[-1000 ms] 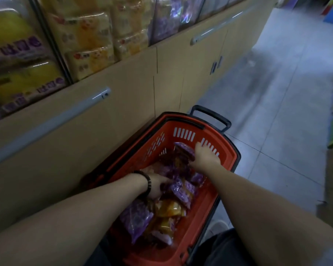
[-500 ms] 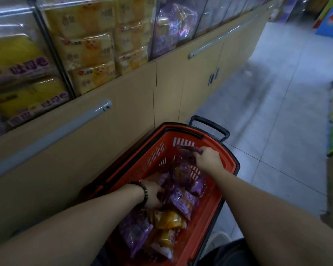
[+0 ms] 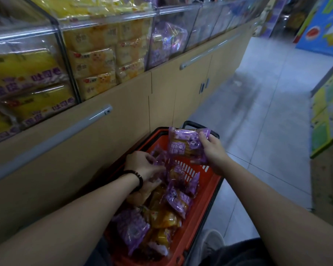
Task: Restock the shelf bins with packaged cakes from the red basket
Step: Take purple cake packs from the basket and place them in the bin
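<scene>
Head view: one purple cake packet (image 3: 186, 145) is held clear above the far end of the red basket (image 3: 207, 191) by the right hand (image 3: 214, 151); the thumb is laid on the front near the top right corner and the fingers are curled behind, so the packet is pinched by its right edge; the left hand (image 3: 142, 167) is down in the pile with fingers curled against a purple wrapper, but a real hold cannot be confirmed; more purple packets (image 3: 178, 201) and orange-yellow packets (image 3: 162, 217) lie loose in the basket; a clear shelf bin of purple packets (image 3: 169, 41) is seen up and to the left, beside the bin of yellow cakes (image 3: 104, 60). Handling, as judged: the packet is light, the cake inside soft and easily crushed, the film glossy and probably slippery; the crimped end seals are likely stiffest, so a pinch at a seal or a light flat hold across both faces is advised; squeezing the middle should be avoided; if several are taken at once, slip between films is a risk.
</scene>
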